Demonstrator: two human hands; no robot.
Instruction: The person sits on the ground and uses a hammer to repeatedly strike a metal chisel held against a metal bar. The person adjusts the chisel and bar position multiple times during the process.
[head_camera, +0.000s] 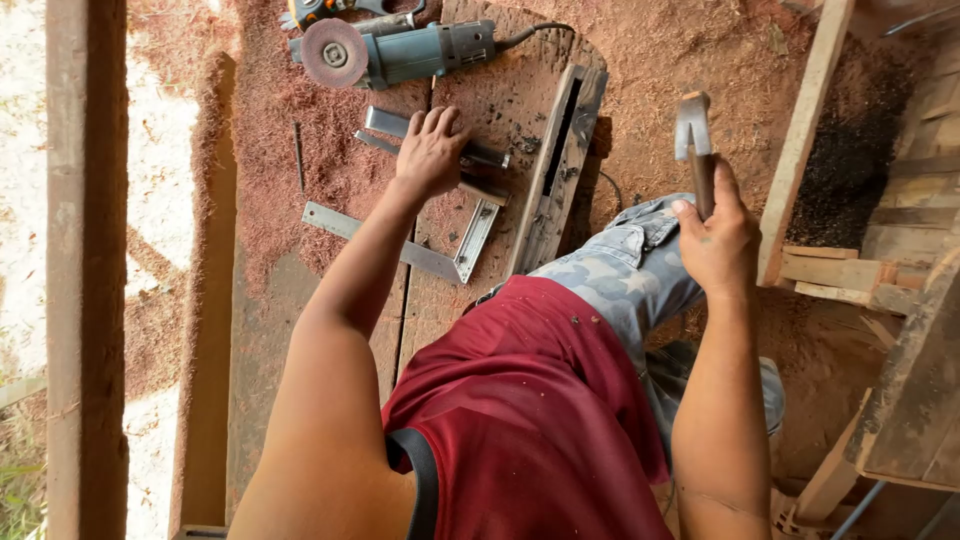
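My right hand (718, 238) grips a hammer (694, 140) by its wooden handle, its metal head raised above my knee. My left hand (432, 150) reaches forward and rests on a metal chisel-like tool (385, 122) lying on a dark wooden board (500, 90). A steel try square (455, 250) lies just below that hand. A wooden piece with a long slot cut in it (560, 160) lies to the right of the hand.
An angle grinder (400, 50) with a sanding disc lies at the top of the board. Reddish sawdust (290, 120) covers the ground. Wooden beams (85, 270) run down the left. Planks and a wooden frame (850, 270) stand at the right.
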